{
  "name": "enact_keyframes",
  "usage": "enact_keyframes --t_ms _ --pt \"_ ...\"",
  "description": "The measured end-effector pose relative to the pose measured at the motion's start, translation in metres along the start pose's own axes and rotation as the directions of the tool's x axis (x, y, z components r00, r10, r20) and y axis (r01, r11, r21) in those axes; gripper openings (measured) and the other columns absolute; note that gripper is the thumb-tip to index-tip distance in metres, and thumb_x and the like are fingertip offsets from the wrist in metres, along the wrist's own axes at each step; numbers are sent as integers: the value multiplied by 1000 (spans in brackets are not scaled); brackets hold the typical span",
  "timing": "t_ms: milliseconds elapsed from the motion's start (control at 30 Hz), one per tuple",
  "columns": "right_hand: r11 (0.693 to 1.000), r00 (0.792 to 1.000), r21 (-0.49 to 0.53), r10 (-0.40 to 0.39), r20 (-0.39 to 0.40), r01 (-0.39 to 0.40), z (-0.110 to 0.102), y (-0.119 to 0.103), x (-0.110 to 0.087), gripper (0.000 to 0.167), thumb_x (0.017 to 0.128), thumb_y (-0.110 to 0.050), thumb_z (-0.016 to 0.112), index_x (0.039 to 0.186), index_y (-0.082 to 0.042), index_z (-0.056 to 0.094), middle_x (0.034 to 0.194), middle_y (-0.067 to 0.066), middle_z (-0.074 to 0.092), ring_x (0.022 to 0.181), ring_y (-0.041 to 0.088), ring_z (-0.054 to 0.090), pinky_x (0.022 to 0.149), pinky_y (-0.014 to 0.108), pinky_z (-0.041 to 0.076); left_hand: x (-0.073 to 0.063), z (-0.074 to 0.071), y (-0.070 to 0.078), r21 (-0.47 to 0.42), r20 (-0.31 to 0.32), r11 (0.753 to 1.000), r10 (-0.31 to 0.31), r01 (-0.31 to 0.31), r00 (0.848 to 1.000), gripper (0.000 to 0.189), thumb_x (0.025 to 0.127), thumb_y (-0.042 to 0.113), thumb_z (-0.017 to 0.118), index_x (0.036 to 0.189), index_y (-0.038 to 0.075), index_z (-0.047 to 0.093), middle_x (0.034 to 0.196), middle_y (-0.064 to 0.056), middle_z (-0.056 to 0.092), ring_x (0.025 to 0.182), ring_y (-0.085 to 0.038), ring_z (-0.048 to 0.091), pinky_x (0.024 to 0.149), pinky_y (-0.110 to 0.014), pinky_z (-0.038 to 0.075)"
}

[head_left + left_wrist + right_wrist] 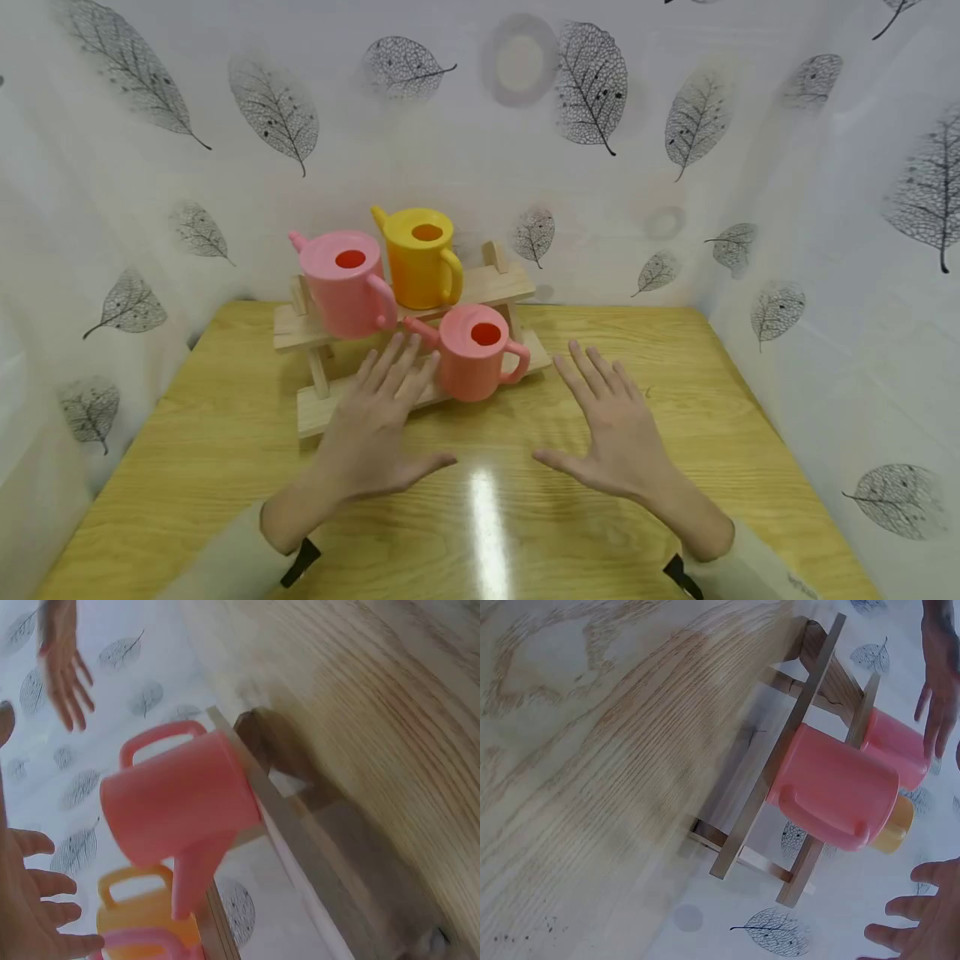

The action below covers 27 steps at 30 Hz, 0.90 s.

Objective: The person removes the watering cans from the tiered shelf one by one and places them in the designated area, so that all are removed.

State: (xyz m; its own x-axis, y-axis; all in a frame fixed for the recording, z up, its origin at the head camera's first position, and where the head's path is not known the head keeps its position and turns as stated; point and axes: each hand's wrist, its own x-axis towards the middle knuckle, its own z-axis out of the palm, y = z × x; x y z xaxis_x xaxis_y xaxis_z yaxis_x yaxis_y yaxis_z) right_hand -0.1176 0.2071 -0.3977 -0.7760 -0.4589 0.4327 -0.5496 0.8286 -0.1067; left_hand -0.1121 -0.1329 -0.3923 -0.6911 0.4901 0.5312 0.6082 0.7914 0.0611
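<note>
Both hands are held out with fingers spread and nothing in them. In the head view my left hand (375, 429) hovers before the left half of a two-tier wooden rack (315, 414). My right hand (618, 429) is to the right of the rack's front corner. A coral-pink watering can (472, 358) stands on the lower tier between the hands, its spout to the left and handle to the right. On the upper tier sit a lighter pink watering can (345, 287) at the left and a yellow watering can (420, 258) beside it.
The rack stands at the back of a wood-grain table (585, 533), slightly angled. Behind and at both sides hangs a white curtain (465, 150) with a dark leaf print. A bright light reflection streaks the table's front middle.
</note>
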Motion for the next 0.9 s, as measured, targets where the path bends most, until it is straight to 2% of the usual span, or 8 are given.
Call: enact_keyframes --t_ms 100,200,300,467,567,733,833,900 --pt "990 999 133 51 14 -52 1 4 1 103 87 -77 67 166 -18 36 174 10 33 155 43 41 124 72 39 -10 -14 -14 -110 -35 991 -84 80 996 104 95 89 33 165 13 37 174 -14 31 160 -40 33 128 -66 38" --pt "950 993 290 110 31 -114 4 7 4 95 85 -52 81 164 -18 39 172 9 37 153 43 43 119 74 44 -22 -27 -33 -226 -77 959 -193 171 978 88 98 71 59 161 11 45 167 -17 43 153 -43 43 121 -71 42" --pt "883 989 446 147 30 -145 9 11 8 87 87 -31 84 162 -15 43 168 11 43 151 42 46 117 73 47 -31 -38 -55 -337 -123 905 -317 261 940 73 92 36 80 155 9 53 158 -17 55 146 -30 55 124 -50 48" --pt "742 983 651 178 39 -160 23 18 21 70 94 -12 78 157 -9 49 160 15 53 143 35 55 115 55 56 -41 -47 -95 -570 -146 743 -511 350 847 55 92 0 76 145 2 63 142 11 69 127 11 60 106 0 47" --pt "647 977 741 203 64 -183 32 22 30 61 98 -6 73 155 -7 51 156 17 56 138 31 59 112 37 60 -45 -48 -120 -639 -93 652 -594 409 799 46 98 2 73 143 0 63 128 31 67 117 15 63 94 1 54" --pt "475 968 854 219 118 -212 47 28 46 53 101 -2 68 151 0 53 152 27 57 130 15 66 104 17 60 -54 -42 -153 -667 14 554 -659 498 752 40 102 11 71 142 8 66 114 34 70 96 16 69 79 -1 58" --pt "404 962 882 219 165 -243 55 30 55 50 102 -4 68 149 3 54 151 29 57 125 7 67 102 17 61 -58 -36 -164 -742 85 449 -674 498 734 36 102 11 71 138 12 69 106 27 76 86 9 75 75 -8 64" --pt "380 954 884 225 197 -272 59 31 60 49 103 -6 68 149 4 55 151 29 57 124 8 67 102 16 61 -60 -32 -170 -803 135 352 -679 481 722 34 102 11 71 136 12 69 99 21 79 82 3 77 73 -13 66"
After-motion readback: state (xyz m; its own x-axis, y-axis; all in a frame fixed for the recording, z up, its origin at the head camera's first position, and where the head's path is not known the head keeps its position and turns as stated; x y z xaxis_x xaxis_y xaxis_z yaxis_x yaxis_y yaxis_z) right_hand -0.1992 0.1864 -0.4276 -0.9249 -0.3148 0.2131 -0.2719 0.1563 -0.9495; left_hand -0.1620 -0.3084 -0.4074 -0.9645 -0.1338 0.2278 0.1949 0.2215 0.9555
